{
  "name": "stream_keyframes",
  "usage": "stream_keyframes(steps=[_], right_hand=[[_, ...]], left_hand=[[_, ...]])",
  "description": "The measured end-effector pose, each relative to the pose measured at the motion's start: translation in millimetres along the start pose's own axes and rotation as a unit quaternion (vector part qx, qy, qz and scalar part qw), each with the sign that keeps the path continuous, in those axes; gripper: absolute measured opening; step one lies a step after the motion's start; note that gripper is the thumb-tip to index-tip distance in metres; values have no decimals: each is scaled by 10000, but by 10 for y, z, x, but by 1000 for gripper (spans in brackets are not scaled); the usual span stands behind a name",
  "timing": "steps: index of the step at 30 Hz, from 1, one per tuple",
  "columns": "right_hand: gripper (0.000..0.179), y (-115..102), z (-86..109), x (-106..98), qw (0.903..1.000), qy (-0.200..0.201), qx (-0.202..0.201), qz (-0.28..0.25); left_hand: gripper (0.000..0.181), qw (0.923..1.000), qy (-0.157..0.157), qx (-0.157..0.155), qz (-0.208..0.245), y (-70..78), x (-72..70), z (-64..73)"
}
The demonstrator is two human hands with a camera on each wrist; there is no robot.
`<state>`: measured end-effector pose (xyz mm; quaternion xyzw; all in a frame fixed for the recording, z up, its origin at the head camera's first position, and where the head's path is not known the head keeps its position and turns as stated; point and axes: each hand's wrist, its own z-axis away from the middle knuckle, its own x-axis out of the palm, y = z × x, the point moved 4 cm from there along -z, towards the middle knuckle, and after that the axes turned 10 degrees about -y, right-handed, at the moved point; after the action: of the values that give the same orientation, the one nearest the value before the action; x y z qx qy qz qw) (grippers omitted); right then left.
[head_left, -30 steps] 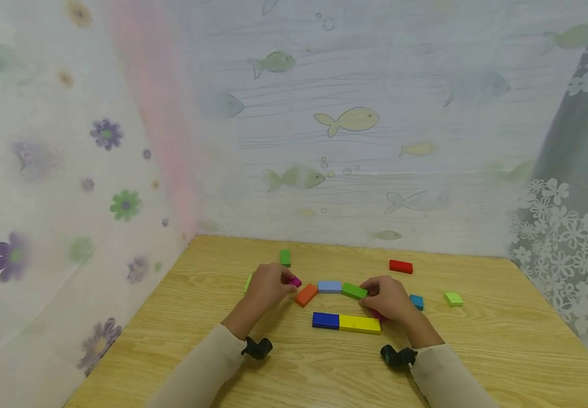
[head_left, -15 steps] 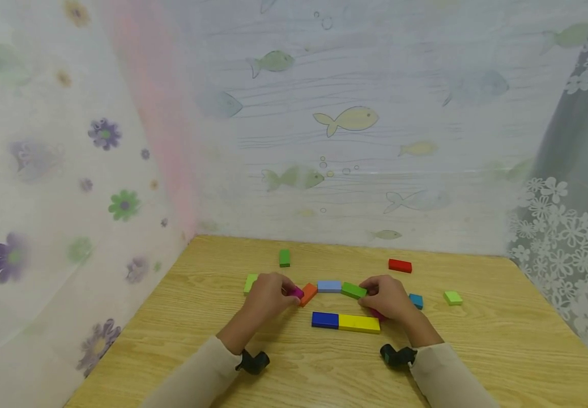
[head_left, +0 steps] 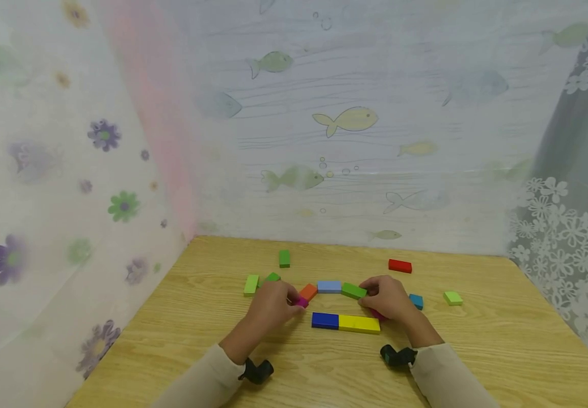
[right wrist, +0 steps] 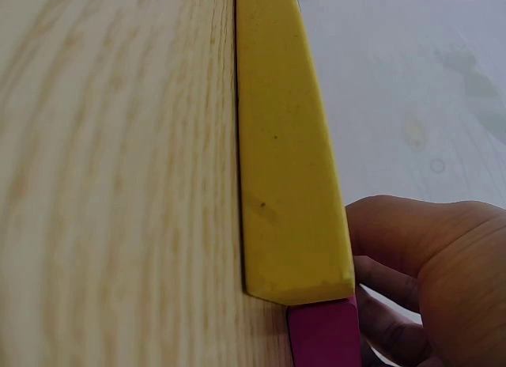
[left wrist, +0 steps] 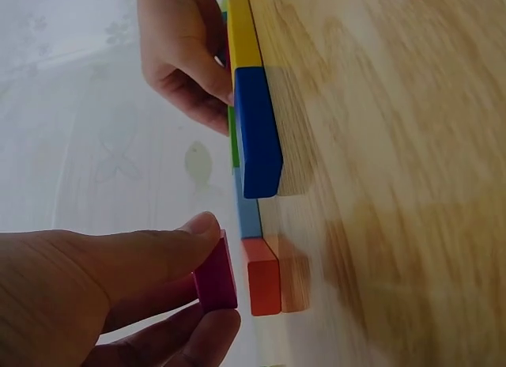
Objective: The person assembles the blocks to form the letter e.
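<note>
My left hand (head_left: 272,306) pinches a magenta block (left wrist: 216,276) between thumb and fingers, beside the near end of an orange block (head_left: 308,293). From the orange block, a light blue block (head_left: 329,287) and a green block (head_left: 353,291) continue rightward in a curved row. My right hand (head_left: 388,297) pinches the green block's right end, thumb in front and fingers behind. Another magenta block (right wrist: 326,335), partly hidden under that hand, meets the end of a yellow block (head_left: 359,323). A dark blue block (head_left: 325,321) lies end to end with the yellow one, nearer me.
Left of the row lie a lime block (head_left: 251,285) and a green block (head_left: 272,277) partly behind my left hand. Farther back are a second green block (head_left: 284,259) and a red block (head_left: 400,266). A teal block (head_left: 416,301) and lime block (head_left: 453,298) sit at right.
My left hand has brought the magenta block toward me, from behind the orange block's left side to its near end, uncovering the lime and green blocks. My right hand stays in place.
</note>
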<state>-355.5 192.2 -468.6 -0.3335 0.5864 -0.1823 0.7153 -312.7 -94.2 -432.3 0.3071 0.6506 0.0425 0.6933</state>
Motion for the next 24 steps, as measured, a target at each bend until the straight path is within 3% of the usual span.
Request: stream_keyframes(steps=[6,24], right_hand=[[35,-4,1,-1,10000,3,16,-20],[34,1,2,11,10000,-8,64,-57]], left_hand=[[16,9997,6,58,-227,15,27,22],[28,9993,-307,40,-197,7,158,24]])
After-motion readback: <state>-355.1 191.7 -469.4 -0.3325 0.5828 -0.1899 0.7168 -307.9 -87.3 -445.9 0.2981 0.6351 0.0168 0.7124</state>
